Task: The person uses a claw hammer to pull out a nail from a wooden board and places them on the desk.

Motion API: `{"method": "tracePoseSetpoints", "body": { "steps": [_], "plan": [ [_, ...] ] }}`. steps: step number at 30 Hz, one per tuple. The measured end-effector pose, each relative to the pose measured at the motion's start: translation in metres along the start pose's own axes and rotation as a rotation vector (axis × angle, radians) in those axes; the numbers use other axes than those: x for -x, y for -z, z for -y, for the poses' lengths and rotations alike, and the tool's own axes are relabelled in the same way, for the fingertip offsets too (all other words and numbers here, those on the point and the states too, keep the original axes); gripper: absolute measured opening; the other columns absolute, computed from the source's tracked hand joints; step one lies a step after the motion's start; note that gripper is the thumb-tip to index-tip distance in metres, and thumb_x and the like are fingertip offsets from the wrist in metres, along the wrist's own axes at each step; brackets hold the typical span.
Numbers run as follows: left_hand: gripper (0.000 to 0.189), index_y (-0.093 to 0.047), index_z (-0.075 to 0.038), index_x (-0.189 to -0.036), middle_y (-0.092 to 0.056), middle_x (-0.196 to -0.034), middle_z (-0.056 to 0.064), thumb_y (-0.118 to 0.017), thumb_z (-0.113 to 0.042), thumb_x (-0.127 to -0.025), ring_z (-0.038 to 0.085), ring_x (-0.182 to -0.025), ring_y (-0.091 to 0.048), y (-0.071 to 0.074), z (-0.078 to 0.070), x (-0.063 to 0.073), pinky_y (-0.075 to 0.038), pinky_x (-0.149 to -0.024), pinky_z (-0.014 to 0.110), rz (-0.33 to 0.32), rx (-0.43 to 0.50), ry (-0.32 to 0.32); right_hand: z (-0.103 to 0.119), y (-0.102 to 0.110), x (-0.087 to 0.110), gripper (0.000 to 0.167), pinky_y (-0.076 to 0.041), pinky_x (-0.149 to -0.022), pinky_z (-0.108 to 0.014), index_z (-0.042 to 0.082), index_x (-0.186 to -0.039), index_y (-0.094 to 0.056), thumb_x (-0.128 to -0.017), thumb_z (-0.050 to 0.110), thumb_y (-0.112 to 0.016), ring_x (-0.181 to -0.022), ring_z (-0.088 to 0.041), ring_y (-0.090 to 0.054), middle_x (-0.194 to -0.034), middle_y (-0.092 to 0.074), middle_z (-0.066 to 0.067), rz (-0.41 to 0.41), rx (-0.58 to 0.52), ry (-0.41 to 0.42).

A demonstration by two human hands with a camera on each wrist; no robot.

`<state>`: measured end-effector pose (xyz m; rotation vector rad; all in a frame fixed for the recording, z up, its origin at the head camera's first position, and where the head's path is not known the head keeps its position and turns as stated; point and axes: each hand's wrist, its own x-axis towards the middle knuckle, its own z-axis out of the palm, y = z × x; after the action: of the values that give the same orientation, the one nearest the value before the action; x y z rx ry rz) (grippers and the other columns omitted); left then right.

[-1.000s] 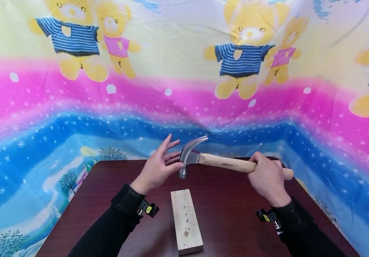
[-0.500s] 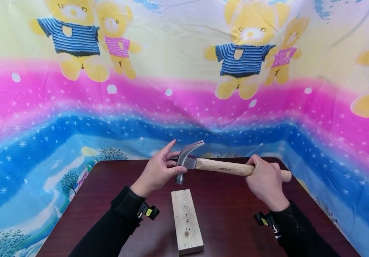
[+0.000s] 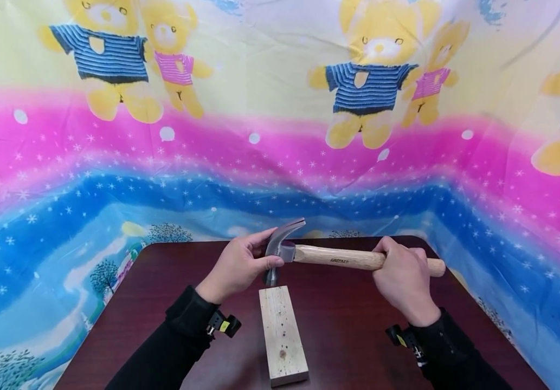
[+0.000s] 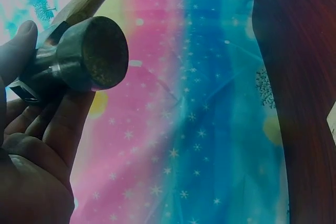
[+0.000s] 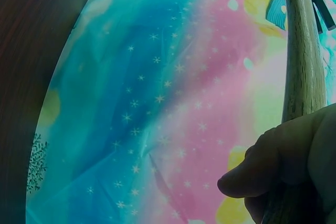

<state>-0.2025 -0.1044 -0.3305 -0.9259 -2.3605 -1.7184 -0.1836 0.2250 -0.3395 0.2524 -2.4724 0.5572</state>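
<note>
A claw hammer (image 3: 340,257) with a pale wooden handle is held level above the table, its claw pointing up and its striking face down. My right hand (image 3: 403,279) grips the handle near its butt end, which sticks out past the fist. At the steel head, my left hand (image 3: 235,264) pinches with the thumb in front and the fingers behind. In the left wrist view the round face of the hammer head (image 4: 105,53) shows close up. The right wrist view shows the thumb wrapped over the wooden handle (image 5: 304,51). Below the head lies a wooden block (image 3: 283,336), not touched by either hand.
The dark red-brown table (image 3: 358,336) carries the block lengthwise near its front middle. A printed cloth (image 3: 280,151) with bears and snowflakes hangs behind and along both sides.
The hammer has come down and slightly left, its head now nearer the block's far end. My left fingers, spread before, have closed round the head. The right hand keeps its grip.
</note>
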Motion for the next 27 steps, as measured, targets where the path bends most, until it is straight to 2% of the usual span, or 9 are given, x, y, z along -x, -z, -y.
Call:
{"method": "tracePoseSetpoints", "body": {
  "steps": [7, 10, 13, 16, 18, 20, 23, 25, 27],
  "plan": [
    [0.052, -0.058, -0.009, -0.139, -0.072, -0.110, 0.005, -0.074, -0.022, -0.092, 0.015, -0.101, -0.069, -0.003, 0.004, 0.002, -0.057, -0.078, 0.031, 0.010, -0.050, -0.009, -0.001, 0.000, 0.002, 0.024, -0.031, -0.084, -0.048, 0.011, -0.083, -0.063, -0.068, -0.008, -0.065, -0.071, -0.026, -0.058, -0.068, -0.063, -0.001, -0.012, 0.019, 0.013],
    [0.048, -0.059, -0.008, -0.137, -0.072, -0.110, 0.004, -0.074, -0.021, -0.093, 0.015, -0.098, -0.070, -0.006, 0.006, 0.004, -0.056, -0.077, 0.030, 0.014, -0.048, 0.009, -0.003, -0.002, 0.002, 0.026, -0.031, -0.085, -0.049, 0.011, -0.083, -0.063, -0.065, -0.008, -0.064, -0.072, -0.027, -0.058, -0.068, -0.063, -0.001, -0.012, 0.024, 0.025],
    [0.047, -0.058, -0.007, -0.136, -0.072, -0.106, 0.004, -0.073, -0.018, -0.093, 0.016, -0.091, -0.070, -0.008, 0.009, 0.005, -0.054, -0.067, 0.028, 0.015, -0.037, 0.036, -0.004, -0.003, 0.002, 0.027, -0.031, -0.085, -0.050, 0.011, -0.083, -0.064, -0.064, -0.009, -0.064, -0.073, -0.027, -0.059, -0.068, -0.063, -0.001, 0.002, 0.030, 0.032],
    [0.046, -0.058, -0.005, -0.136, -0.072, -0.106, 0.005, -0.072, -0.016, -0.094, 0.017, -0.090, -0.070, -0.011, 0.012, 0.006, -0.052, -0.066, 0.027, 0.008, -0.030, 0.058, -0.007, -0.005, 0.002, 0.028, -0.032, -0.083, -0.050, 0.011, -0.082, -0.063, -0.064, -0.010, -0.065, -0.072, -0.027, -0.058, -0.068, -0.063, -0.001, -0.006, 0.043, 0.060],
    [0.046, -0.057, -0.005, -0.137, -0.071, -0.110, 0.006, -0.071, -0.014, -0.094, 0.017, -0.093, -0.069, -0.012, 0.015, 0.007, -0.053, -0.070, 0.028, 0.000, -0.006, 0.078, -0.010, -0.008, 0.002, 0.029, -0.033, -0.083, -0.050, 0.010, -0.082, -0.063, -0.063, -0.011, -0.066, -0.071, -0.027, -0.058, -0.069, -0.062, -0.001, -0.031, 0.056, 0.105],
    [0.047, -0.056, -0.005, -0.139, -0.068, -0.117, 0.008, -0.070, -0.012, -0.095, 0.018, -0.103, -0.068, -0.012, 0.019, 0.009, -0.054, -0.080, 0.031, -0.020, 0.034, 0.103, -0.012, -0.010, 0.003, 0.030, -0.035, -0.082, -0.051, 0.009, -0.084, -0.063, -0.062, -0.011, -0.068, -0.073, -0.028, -0.058, -0.074, -0.063, -0.004, -0.069, 0.072, 0.174],
    [0.049, -0.053, -0.004, -0.142, -0.064, -0.126, 0.012, -0.068, -0.008, -0.096, 0.021, -0.108, -0.066, -0.011, 0.025, 0.014, -0.054, -0.085, 0.033, -0.064, 0.105, 0.144, -0.013, -0.014, 0.004, 0.033, -0.036, -0.084, -0.054, 0.004, -0.095, -0.064, -0.064, -0.007, -0.070, -0.088, -0.034, -0.059, -0.092, -0.065, -0.011, -0.131, 0.063, 0.294],
    [0.050, -0.051, -0.004, -0.144, -0.062, -0.129, 0.013, -0.067, -0.006, -0.096, 0.023, -0.108, -0.066, -0.008, 0.029, 0.017, -0.054, -0.085, 0.034, -0.091, 0.138, 0.168, -0.012, -0.015, 0.007, 0.032, -0.034, -0.089, -0.055, 0.001, -0.102, -0.064, -0.070, 0.002, -0.069, -0.104, -0.038, -0.056, -0.108, -0.063, -0.015, -0.189, 0.006, 0.391],
    [0.050, -0.049, -0.004, -0.145, -0.063, -0.128, 0.014, -0.064, -0.004, -0.097, 0.026, -0.106, -0.067, -0.005, 0.033, 0.021, -0.055, -0.085, 0.035, -0.111, 0.166, 0.186, -0.009, -0.013, 0.008, 0.029, -0.033, -0.095, -0.052, -0.002, -0.104, -0.065, -0.077, 0.011, -0.064, -0.112, -0.041, -0.054, -0.116, -0.062, -0.019, -0.295, -0.115, 0.502]
  ]
}}
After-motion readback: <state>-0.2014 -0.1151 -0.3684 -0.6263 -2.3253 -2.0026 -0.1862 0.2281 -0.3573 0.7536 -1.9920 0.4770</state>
